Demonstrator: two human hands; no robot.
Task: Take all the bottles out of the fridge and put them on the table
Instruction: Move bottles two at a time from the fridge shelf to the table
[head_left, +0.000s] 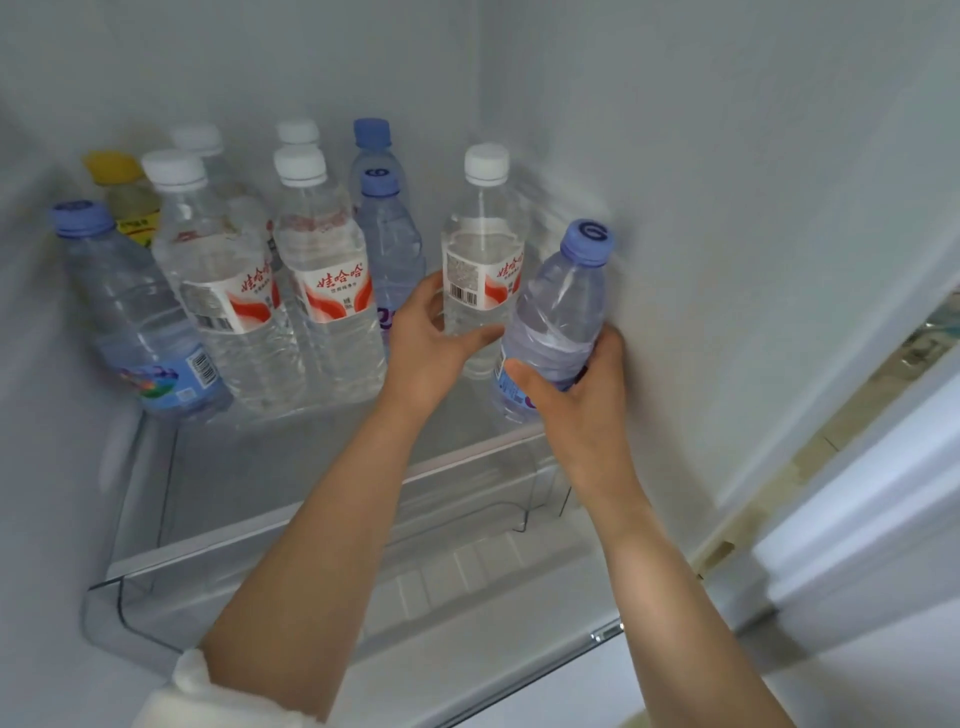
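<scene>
Several water bottles stand on a glass fridge shelf (291, 467). My right hand (576, 395) grips a blue-capped bottle (561, 306) by its lower body, next to the right fridge wall. My left hand (431, 343) curls round the lower part of a white-capped bottle with a red and white label (483, 244). Two more white-capped labelled bottles (322, 270) stand to the left, with blue-capped bottles behind (387, 228) and at the far left (135, 317). A yellow-capped bottle (122, 189) stands in the back left corner.
Below the shelf sits a clear plastic drawer (467, 566). The white fridge wall (727, 208) rises close on the right, with the door edge (857, 519) beyond it. The front half of the glass shelf bears no bottles.
</scene>
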